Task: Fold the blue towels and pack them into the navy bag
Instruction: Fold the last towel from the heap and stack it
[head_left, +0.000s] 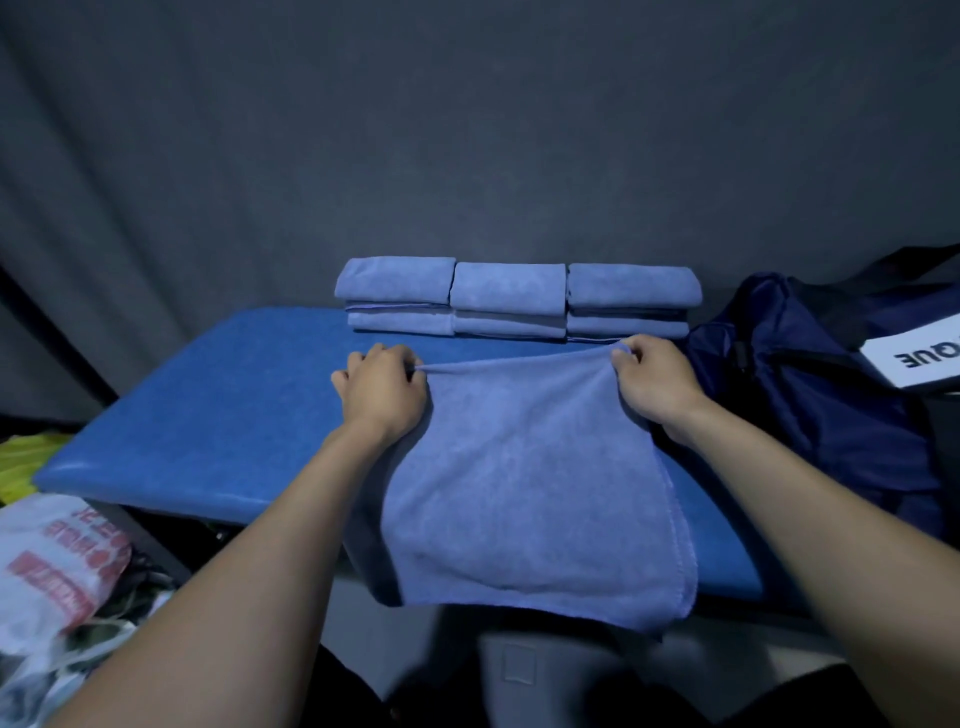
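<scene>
A blue towel (524, 488) lies spread over the blue padded table (223, 410), its near end hanging past the front edge. My left hand (382, 389) pinches its far left corner and my right hand (654, 382) pinches its far right corner, the far edge stretched taut between them just above the table. Behind the hands, three stacks of folded blue towels (511, 301) stand side by side along the table's back edge. The navy bag (810, 400) sits slumped on the right end of the table, close to my right hand.
A white label with black letters (919, 358) lies on the bag. Plastic bags, one white with red print (57, 561), pile up on the floor at the left. A grey curtain (467, 130) hangs behind the table.
</scene>
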